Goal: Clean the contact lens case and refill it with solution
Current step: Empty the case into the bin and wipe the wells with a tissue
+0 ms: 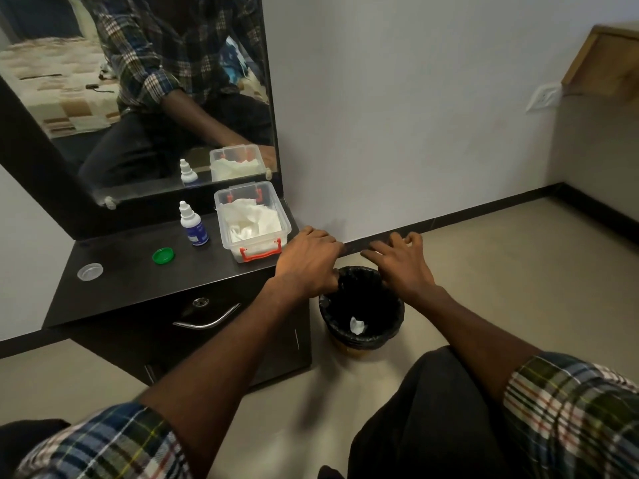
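My left hand hovers at the left rim of the black-lined waste bin, knuckles up and fingers curled under; whatever lies inside them is hidden. My right hand is over the bin's far rim with fingers spread and nothing in it. A crumpled white tissue lies at the bottom of the bin. On the dark dresser top sit a green lens-case cap, a clear cap and a white and blue solution bottle, standing upright with its cap on. The lens case body is not in sight.
A clear plastic box of white tissues with red clasps stands at the dresser's right end, beside my left hand. A mirror rises behind the dresser. The bin stands on the floor against the dresser's right side, near the wall.
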